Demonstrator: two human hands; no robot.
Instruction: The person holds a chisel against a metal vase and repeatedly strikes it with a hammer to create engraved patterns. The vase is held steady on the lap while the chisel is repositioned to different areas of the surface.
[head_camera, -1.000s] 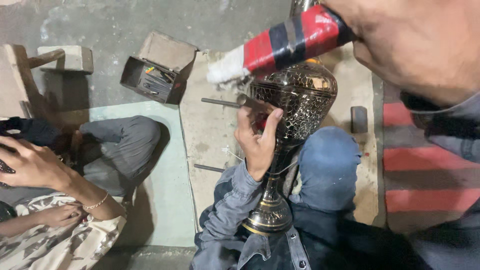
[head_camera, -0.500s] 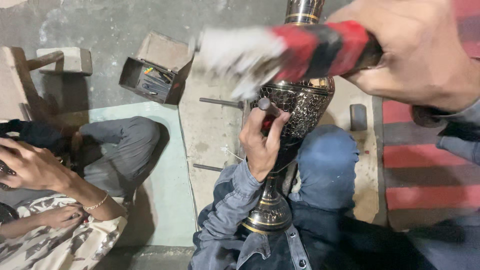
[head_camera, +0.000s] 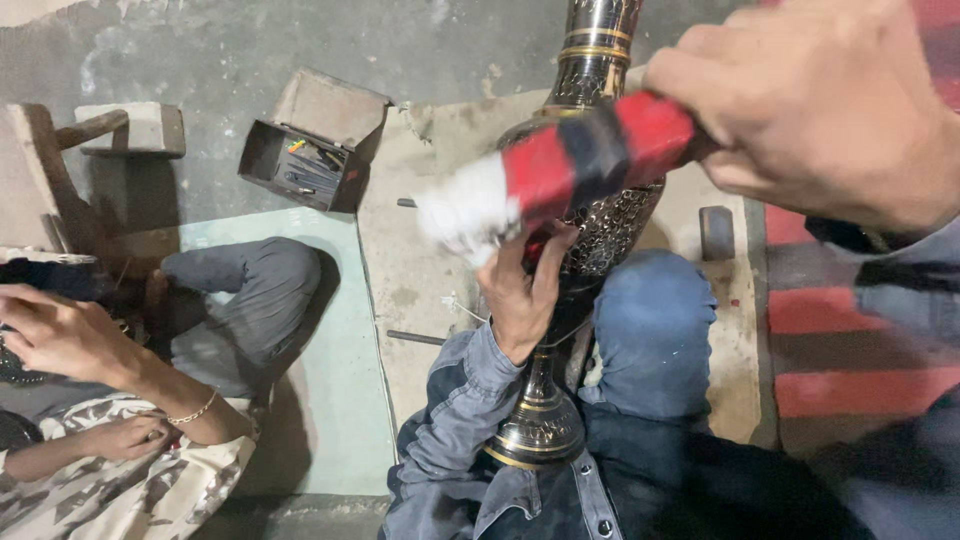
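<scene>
against the engraved brass vase (head_camera: 600, 215), the left hand (head_camera: 520, 290) gripped its body; the right hand (head_camera: 820, 100), fingers closed round a red-and-black mallet (head_camera: 570, 165), had swung lower than before.

Metal vase (head_camera: 600, 215): dark body, fine silver filigree, gold bands at neck and foot. Tool handle (head_camera: 585, 160): red/black stripes, white tip. Jeans (head_camera: 650, 330) blue. Co-worker's trousers (head_camera: 245, 300) grey, cloth (head_camera: 130, 495) camouflage-patterned. Mat (head_camera: 345, 350) pale green.

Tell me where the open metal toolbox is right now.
In the head view, the toolbox sits on the grey floor at upper left, beyond the tall engraved vase and left of it.
</scene>
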